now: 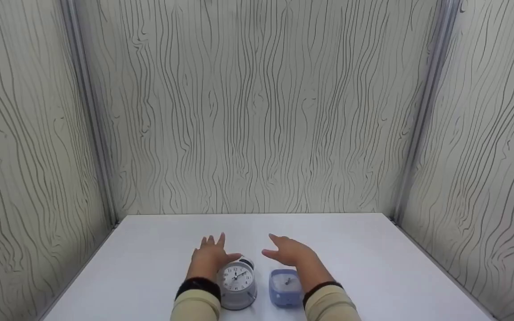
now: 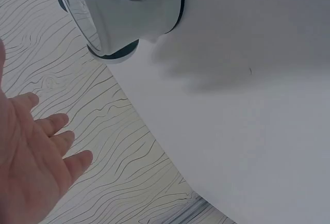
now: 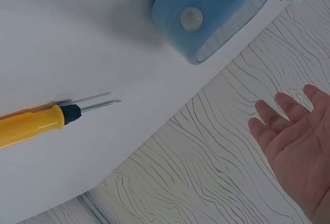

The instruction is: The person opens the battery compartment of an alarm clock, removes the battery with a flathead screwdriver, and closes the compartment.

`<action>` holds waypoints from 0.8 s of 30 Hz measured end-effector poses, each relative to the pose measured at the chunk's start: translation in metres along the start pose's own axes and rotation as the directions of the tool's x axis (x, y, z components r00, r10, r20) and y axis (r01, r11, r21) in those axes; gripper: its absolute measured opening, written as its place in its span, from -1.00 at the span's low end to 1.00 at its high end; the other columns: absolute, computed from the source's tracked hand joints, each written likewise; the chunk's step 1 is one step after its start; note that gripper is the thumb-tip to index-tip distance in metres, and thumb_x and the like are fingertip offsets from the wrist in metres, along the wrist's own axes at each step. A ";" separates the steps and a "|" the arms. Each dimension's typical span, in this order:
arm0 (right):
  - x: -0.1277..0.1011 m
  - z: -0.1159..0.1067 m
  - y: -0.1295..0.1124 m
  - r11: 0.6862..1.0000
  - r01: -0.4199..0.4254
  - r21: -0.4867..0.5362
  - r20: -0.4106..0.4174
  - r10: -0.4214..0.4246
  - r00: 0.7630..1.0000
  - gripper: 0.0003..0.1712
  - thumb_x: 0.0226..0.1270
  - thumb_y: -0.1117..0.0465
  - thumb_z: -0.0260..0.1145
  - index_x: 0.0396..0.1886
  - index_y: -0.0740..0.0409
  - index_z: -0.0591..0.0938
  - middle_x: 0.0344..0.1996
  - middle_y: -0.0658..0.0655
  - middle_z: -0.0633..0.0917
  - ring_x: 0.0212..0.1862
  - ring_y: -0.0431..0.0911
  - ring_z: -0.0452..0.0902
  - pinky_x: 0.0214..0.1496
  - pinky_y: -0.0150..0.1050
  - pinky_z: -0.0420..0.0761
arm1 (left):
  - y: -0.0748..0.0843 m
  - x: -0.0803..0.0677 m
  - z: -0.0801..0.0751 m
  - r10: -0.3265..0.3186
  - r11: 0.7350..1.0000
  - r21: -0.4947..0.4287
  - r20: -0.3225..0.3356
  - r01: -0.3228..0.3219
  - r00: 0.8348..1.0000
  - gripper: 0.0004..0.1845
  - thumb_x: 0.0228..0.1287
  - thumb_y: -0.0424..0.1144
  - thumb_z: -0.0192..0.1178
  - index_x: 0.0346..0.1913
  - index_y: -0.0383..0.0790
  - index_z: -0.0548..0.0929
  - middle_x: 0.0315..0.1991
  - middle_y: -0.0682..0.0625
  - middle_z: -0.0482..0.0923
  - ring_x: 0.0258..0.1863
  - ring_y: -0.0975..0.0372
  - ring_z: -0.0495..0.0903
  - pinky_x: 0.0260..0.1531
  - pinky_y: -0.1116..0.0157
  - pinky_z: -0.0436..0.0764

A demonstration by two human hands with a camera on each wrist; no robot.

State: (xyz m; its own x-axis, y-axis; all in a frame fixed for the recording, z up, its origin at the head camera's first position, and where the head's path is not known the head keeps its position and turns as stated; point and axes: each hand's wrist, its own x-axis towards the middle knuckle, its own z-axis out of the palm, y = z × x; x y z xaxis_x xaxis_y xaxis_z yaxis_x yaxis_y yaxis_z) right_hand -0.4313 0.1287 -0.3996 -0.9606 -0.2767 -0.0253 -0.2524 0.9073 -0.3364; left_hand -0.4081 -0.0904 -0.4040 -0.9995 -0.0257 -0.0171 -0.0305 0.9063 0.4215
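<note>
Landmark: the round alarm clock (image 1: 237, 280) is taken as the reference; it stands on the white table (image 1: 373, 267) near the front edge, its dial turned up towards the head camera.

Left hand (image 1: 209, 256): it is held just behind and to the left of the alarm clock, fingers spread and straight, nothing gripped. In the head view the thumb seems to reach the clock's top rim, but contact cannot be told. In the left wrist view the open palm (image 2: 31, 157) is seen apart from the clock body (image 2: 121, 12).

Right hand (image 1: 289, 252): it is held behind and to the right of the alarm clock, above the far side of the blue clock (image 1: 286, 286); fingers are extended and relaxed, nothing pinched. The right wrist view shows the bare palm (image 3: 299, 141) clear of the blue casing (image 3: 214, 15).

Blue clock: a squarish, rounded case is set just right of the alarm clock, the two close together but apart.

Deciding relation: both clocks lie nearer the person than the fingertips, under the wrists rather than ahead of the fingers. The left hand is nearer the alarm clock, the right hand nearer the blue one.

Screwdriver (image 3: 36, 123): a yellow handle with a black collar is seen only in the right wrist view, lying flat on the table, well apart from the blue clock, its shaft pointing roughly that way.

Surround: wood-grain panels (image 1: 257, 111) are stood behind and beside the table.
</note>
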 end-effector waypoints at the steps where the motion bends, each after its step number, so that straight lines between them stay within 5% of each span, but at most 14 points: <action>1: 0.000 0.001 -0.002 1.000 -0.001 -0.003 0.010 0.001 1.000 -0.11 -0.01 -0.44 -0.05 0.28 -0.10 0.18 0.23 0.14 0.24 0.26 0.09 0.05 0.18 0.15 0.10 | -0.001 0.000 0.001 -0.011 1.000 -0.015 0.011 0.011 1.000 -0.04 -0.13 0.33 0.07 0.32 -0.08 0.06 0.29 -0.27 -0.05 0.27 -0.13 -0.19 0.16 -0.11 -0.09; 5: 0.002 0.009 -0.011 0.999 0.019 -0.035 0.026 -0.018 1.000 -0.12 -0.05 -0.45 -0.03 0.26 -0.13 0.21 0.21 0.14 0.29 0.25 0.08 0.10 0.16 0.14 0.14 | -0.007 0.003 0.005 -0.041 0.998 -0.047 0.048 0.044 0.998 0.07 -0.30 0.35 0.18 0.32 -0.06 0.04 0.30 -0.24 -0.06 0.27 -0.13 -0.18 0.12 -0.17 -0.06; 14: 0.007 0.024 -0.027 0.990 0.129 -0.050 0.038 -0.128 0.991 -0.12 -0.12 -0.39 0.13 0.24 -0.17 0.24 0.17 0.11 0.34 0.21 0.06 0.17 0.13 0.11 0.22 | -0.019 0.005 0.012 0.061 0.998 -0.003 0.089 -0.061 0.994 0.24 -0.56 0.26 0.35 0.33 -0.09 0.02 0.24 -0.23 0.12 0.21 -0.12 0.07 0.05 -0.17 0.13; 24: 0.012 0.053 -0.037 0.963 0.270 -0.019 0.024 -0.269 0.963 -0.11 -0.45 -0.20 0.45 0.06 -0.08 0.45 -0.10 -0.05 0.56 0.00 -0.08 0.41 0.03 -0.02 0.39 | -0.040 0.003 0.032 0.108 0.993 -0.064 0.192 -0.098 0.975 0.27 -0.59 0.19 0.39 0.33 -0.13 -0.02 0.21 -0.25 0.18 0.17 -0.14 0.14 0.03 -0.19 0.13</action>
State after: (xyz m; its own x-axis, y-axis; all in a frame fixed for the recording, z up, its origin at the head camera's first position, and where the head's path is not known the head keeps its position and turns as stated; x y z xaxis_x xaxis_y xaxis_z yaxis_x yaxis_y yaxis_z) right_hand -0.4275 0.0752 -0.4376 -0.8541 -0.5183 0.0436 -0.5043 0.8048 -0.3130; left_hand -0.4102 -0.1130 -0.4495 -0.9774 0.1539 -0.1449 0.0669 0.8756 0.4784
